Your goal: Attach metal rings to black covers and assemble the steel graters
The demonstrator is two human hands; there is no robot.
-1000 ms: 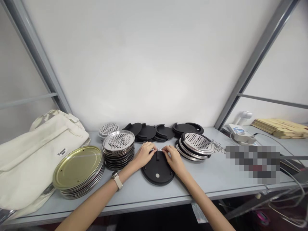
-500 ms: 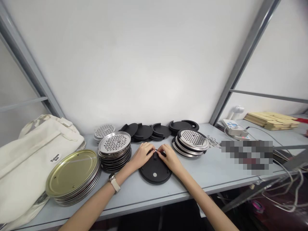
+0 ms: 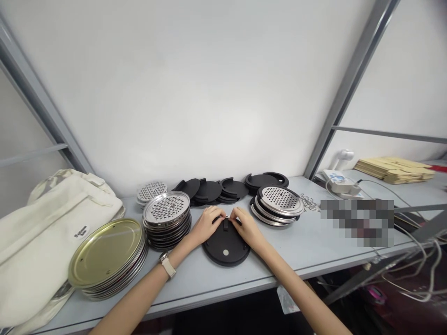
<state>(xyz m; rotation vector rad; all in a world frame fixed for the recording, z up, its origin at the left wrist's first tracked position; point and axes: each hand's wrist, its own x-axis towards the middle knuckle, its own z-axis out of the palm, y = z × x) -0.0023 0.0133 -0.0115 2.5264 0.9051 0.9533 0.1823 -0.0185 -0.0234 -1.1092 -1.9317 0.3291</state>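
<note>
A black round plate (image 3: 216, 249) lies near the table's front edge, with a pale round spot on it and a short raised tab near its far edge. At that far edge my left hand (image 3: 208, 222) and my right hand (image 3: 245, 224) meet, fingertips pinched. Between them shows a small shiny metal wire piece (image 3: 228, 217); its ends are hidden by my fingers. Left of my hands is a stack of silver grater discs (image 3: 167, 208) on black ones. On the right stand perforated metal discs (image 3: 281, 200) with black rims.
Black round covers (image 3: 208, 190) lie along the wall, beside a small grater disc stack (image 3: 152, 190). Gold-coloured lids (image 3: 106, 251) are stacked front left by a cream bag (image 3: 45, 242). Loose wire pieces (image 3: 308, 202), a white power box (image 3: 340, 182) and cardboard (image 3: 394, 170) are on the right.
The view has shifted slightly. Both hands stay pinched at the plate's far edge with the small metal wire piece between them; the right fingers have moved very little.
</note>
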